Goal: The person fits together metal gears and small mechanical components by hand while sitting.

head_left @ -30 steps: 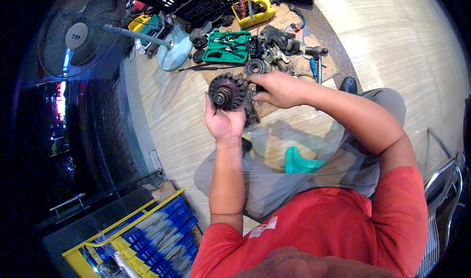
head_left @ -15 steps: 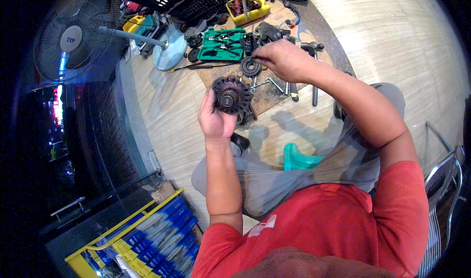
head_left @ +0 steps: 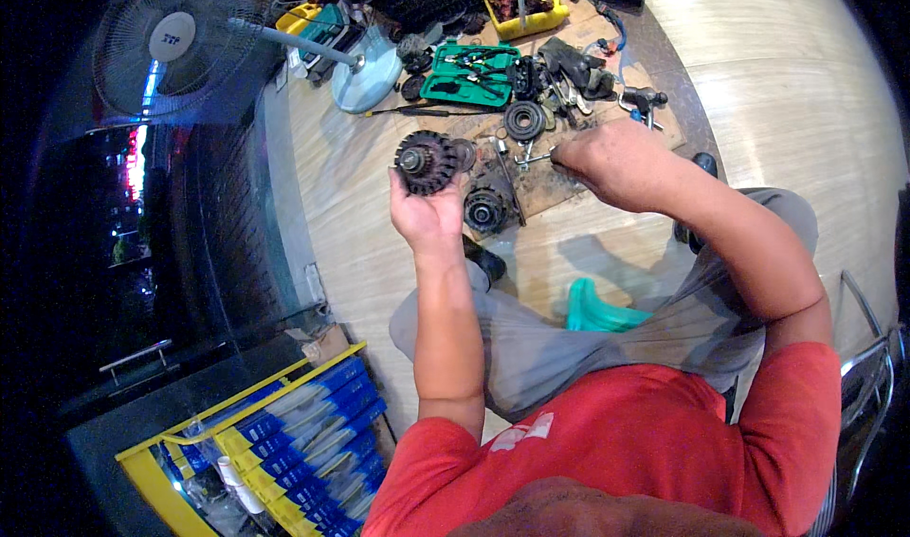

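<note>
My left hand (head_left: 428, 217) is raised, its palm and fingers under a dark, greasy toothed rotor (head_left: 427, 162) with a short shaft. Over the cardboard, my right hand (head_left: 616, 163) is closed, its fingertips around the end of a silver L-shaped wrench (head_left: 538, 159). The fingers hide part of that wrench. Just beyond it lies a black ring-shaped part (head_left: 524, 120). A dark round housing (head_left: 485, 209) sits on the near edge of the cardboard, below the rotor.
A green tool case (head_left: 469, 74) lies open at the far side. Behind it is a yellow container (head_left: 521, 16). A hammer (head_left: 645, 98) and black gloves (head_left: 578, 68) lie at right. A fan base (head_left: 368, 74) stands at left, and a green stool (head_left: 599, 308) between my legs.
My right hand has come away from the black ring, nearer to me and rightward, onto the wrench. My left hand has turned and shifted the rotor left, uncovering the housing. The view has shifted.
</note>
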A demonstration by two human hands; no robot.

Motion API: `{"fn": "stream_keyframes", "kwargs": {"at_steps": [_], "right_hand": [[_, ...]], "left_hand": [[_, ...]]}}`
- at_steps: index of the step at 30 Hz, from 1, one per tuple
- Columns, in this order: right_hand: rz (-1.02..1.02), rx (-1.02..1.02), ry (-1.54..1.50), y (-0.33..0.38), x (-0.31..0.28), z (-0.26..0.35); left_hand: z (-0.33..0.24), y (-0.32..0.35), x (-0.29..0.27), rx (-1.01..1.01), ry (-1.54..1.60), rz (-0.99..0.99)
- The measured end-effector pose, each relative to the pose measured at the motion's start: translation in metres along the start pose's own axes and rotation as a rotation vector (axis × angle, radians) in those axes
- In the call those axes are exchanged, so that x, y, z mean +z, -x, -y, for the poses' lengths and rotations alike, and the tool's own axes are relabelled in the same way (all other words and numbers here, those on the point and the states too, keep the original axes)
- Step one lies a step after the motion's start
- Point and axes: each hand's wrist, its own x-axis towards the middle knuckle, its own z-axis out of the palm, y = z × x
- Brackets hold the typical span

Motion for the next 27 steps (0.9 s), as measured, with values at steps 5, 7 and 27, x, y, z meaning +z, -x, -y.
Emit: {"fn": "stream_keyframes", "kwargs": {"at_steps": [5, 7, 27], "right_hand": [[0.082, 0.103, 0.001, -0.007, 0.015, -0.006], [0.038, 0.125, 0.010, -0.011, 0.027, -0.018], [-0.136, 0.107, -0.305, -0.037, 0.046, 0.007]], "left_hand": [[-0.013, -0.006, -0.004, -0.016, 0.175, 0.075], [-0.016, -0.005, -0.005, -0.034, 0.229, 0.153], [0.024, 0.022, -0.008, -0.228, 0.175, 0.579]]}}
